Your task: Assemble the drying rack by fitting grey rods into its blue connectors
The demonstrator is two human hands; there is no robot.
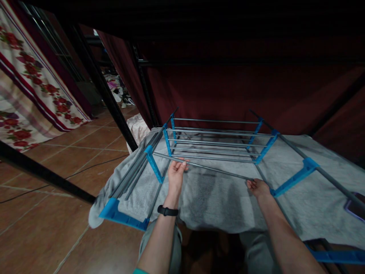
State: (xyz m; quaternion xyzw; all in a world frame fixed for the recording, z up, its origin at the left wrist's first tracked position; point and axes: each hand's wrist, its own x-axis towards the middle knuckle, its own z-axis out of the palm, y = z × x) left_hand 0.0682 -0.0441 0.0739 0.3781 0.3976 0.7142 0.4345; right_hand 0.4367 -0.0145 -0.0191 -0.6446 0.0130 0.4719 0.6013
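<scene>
A thin grey metal rod [216,168] spans between my two hands, slightly tilted, its right end lower. My left hand [177,171] pinches it towards its left part, and my right hand [257,187] grips it at the right end. Its left tip lies close to a blue plastic bracket [154,165] of a partly built rack. Opposite stands another blue bracket [295,177], apart from the rod's right end. Behind, several crosswise rods [216,142] join the farther blue brackets. A nearer blue bracket [124,216] sits at the rack's front left.
Loose grey tubes [134,169] lie along the left side on a grey cloth [211,205]. A phone [355,207] rests at the right edge. Black metal frame posts [105,83] stand left, and a dark red curtain [222,91] hangs behind. A cable [85,169] crosses the tiled floor.
</scene>
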